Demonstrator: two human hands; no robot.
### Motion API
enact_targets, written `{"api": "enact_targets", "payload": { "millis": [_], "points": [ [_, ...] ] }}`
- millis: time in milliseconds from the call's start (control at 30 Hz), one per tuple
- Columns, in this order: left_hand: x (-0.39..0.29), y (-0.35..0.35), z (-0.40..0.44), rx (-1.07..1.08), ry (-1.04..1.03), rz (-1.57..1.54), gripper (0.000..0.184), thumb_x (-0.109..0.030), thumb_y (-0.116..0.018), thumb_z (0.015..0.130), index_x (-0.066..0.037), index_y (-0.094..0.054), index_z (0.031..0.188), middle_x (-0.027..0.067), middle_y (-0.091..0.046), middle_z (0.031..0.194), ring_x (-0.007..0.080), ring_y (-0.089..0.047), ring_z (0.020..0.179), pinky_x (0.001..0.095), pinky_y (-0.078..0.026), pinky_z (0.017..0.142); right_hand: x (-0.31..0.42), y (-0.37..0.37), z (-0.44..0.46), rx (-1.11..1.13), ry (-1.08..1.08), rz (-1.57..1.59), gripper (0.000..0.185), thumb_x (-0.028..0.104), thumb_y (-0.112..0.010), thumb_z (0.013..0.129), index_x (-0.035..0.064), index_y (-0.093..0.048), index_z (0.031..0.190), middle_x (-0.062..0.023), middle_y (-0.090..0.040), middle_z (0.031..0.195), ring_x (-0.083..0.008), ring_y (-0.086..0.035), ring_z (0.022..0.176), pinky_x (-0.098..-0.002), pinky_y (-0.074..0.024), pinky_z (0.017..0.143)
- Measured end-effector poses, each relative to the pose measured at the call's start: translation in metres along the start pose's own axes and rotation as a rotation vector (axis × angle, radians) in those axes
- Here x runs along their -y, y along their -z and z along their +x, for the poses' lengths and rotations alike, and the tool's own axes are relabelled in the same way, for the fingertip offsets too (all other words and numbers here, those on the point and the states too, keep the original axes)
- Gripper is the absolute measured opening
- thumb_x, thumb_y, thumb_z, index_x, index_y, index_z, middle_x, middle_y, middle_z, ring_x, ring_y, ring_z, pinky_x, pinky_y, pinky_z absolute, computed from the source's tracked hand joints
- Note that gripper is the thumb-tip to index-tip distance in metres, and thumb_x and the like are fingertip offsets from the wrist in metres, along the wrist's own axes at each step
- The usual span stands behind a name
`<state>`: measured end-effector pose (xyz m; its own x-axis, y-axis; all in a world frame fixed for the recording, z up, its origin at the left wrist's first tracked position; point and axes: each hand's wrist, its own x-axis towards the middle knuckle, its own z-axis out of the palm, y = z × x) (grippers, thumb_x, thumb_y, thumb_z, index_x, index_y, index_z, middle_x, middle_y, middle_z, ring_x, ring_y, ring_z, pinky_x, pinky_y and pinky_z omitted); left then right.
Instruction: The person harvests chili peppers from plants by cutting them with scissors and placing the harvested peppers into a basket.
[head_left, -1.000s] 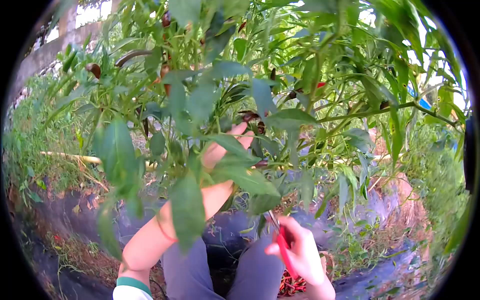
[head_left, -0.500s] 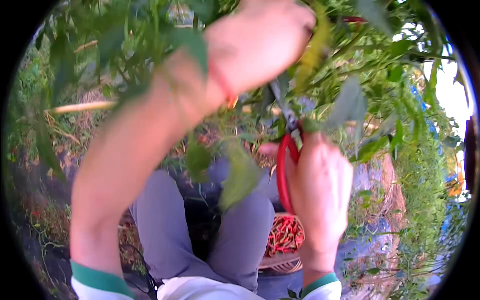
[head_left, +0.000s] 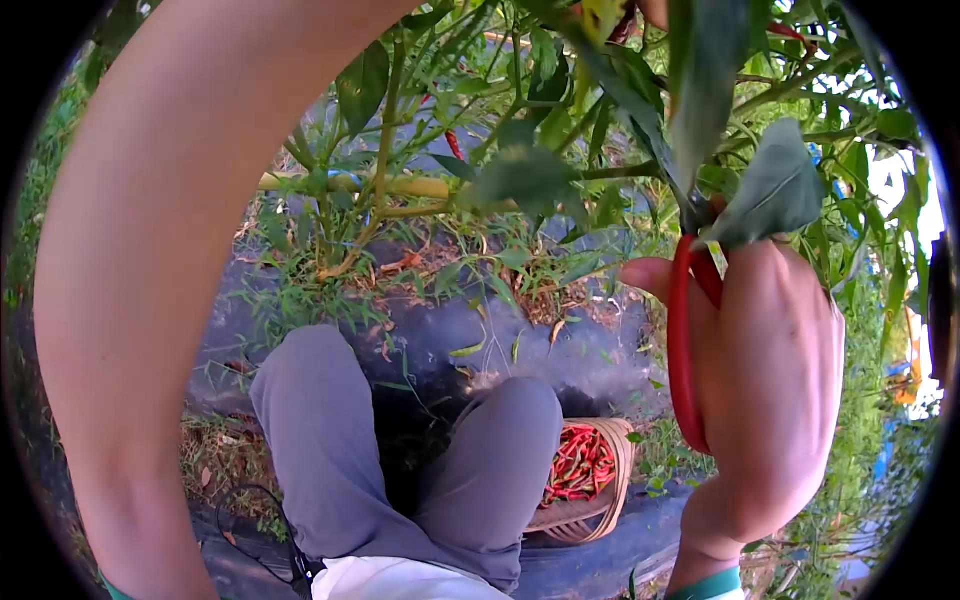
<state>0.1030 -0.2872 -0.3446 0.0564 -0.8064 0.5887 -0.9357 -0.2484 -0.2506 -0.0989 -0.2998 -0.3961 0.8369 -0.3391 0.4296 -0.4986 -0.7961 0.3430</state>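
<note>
My right hand [head_left: 775, 370] is wrapped round the red handles of a pair of pruning shears [head_left: 683, 350], its thumb pointing left. Leaves [head_left: 775, 190] cover the blades, which point up into the pepper plant [head_left: 540, 110]. My left forearm [head_left: 150, 250] arches across the upper left and leaves the view at the top. Only a bit of a finger of my left hand [head_left: 655, 12] shows at the top edge among leaves, so its grip is hidden. Red chili peppers hang on the plant, one [head_left: 454, 145] left of centre and another [head_left: 787, 33] at the upper right.
A woven basket [head_left: 618, 460] with many red chilies [head_left: 580, 462] stands beside my right knee. A bamboo pole [head_left: 420, 187] runs across behind the stems. Dark plastic sheeting [head_left: 620, 375] covers the ground, with weeds and dry leaves on it. A black cable [head_left: 235, 490] lies at lower left.
My left hand has gone up, mostly out of view. My right hand has moved right with the shears, whose blades have gone behind leaves.
</note>
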Motion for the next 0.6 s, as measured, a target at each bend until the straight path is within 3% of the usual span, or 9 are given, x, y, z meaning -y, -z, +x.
{"api": "enact_targets", "payload": {
  "millis": [67,167,300,400,500,600],
  "points": [
    [0.000,0.002,-0.003,-0.046,-0.014,-0.002,0.015,-0.017,-0.056,0.069,-0.004,-0.063,0.072,0.0120,-0.059,0.076,0.0244,-0.055,0.070,0.0350,-0.045,0.067,0.002,0.002,0.004,0.064,0.005,0.032,0.028,0.023,-0.060,0.074,-0.0003,-0.053,0.089,-0.0146,-0.056,0.065,-0.0303,-0.053,0.057,-0.0365,-0.0413,0.054],
    [0.001,0.005,-0.009,-0.089,-0.018,-0.015,0.015,-0.017,-0.056,0.069,-0.004,-0.063,0.072,0.0120,-0.059,0.076,0.0240,-0.055,0.069,0.0346,-0.045,0.066,0.000,-0.003,0.002,-0.019,0.203,-0.068,0.026,0.014,-0.054,0.077,0.0013,-0.049,0.099,-0.0157,-0.059,0.073,-0.0291,-0.057,0.059,-0.0359,-0.0437,0.055],
    [0.001,0.010,-0.014,-0.121,-0.021,-0.027,0.014,-0.016,-0.056,0.069,-0.004,-0.062,0.072,0.0120,-0.059,0.076,0.0235,-0.055,0.069,0.0340,-0.044,0.065,-0.006,-0.013,-0.004,-0.149,0.375,-0.118,0.031,0.008,-0.057,0.074,0.0025,-0.046,0.103,-0.0133,-0.059,0.076,-0.0279,-0.057,0.059,-0.0373,-0.0441,0.054],
    [0.001,0.011,-0.017,-0.131,-0.024,-0.036,0.014,-0.016,-0.056,0.069,-0.004,-0.062,0.072,0.0120,-0.059,0.076,0.0231,-0.054,0.068,0.0336,-0.044,0.065,-0.006,-0.028,-0.004,-0.424,0.457,-0.066,0.030,0.007,-0.059,0.073,0.0016,-0.046,0.100,-0.0105,-0.059,0.075,-0.0257,-0.056,0.056,-0.0353,-0.0433,0.050],
    [0.001,0.012,-0.018,-0.132,-0.026,-0.044,0.014,-0.016,-0.056,0.069,-0.004,-0.062,0.072,0.0120,-0.058,0.076,0.0227,-0.054,0.067,0.0331,-0.044,0.064,0.005,-0.029,0.004,-0.283,0.245,0.000,0.025,0.006,-0.058,0.073,0.0023,-0.046,0.095,-0.0064,-0.062,0.071,-0.0236,-0.057,0.053,-0.0340,-0.0427,0.048],
    [0.002,0.012,-0.021,-0.132,-0.019,-0.062,0.014,-0.016,-0.056,0.069,-0.004,-0.062,0.072,0.0120,-0.058,0.076,0.0223,-0.054,0.067,0.0327,-0.044,0.063,0.008,-0.041,0.006,-0.278,0.142,0.311,0.021,0.006,-0.058,0.073,0.0038,-0.045,0.090,-0.0042,-0.063,0.071,-0.0240,-0.055,0.048,-0.0319,-0.0419,0.044]
  ]
}}
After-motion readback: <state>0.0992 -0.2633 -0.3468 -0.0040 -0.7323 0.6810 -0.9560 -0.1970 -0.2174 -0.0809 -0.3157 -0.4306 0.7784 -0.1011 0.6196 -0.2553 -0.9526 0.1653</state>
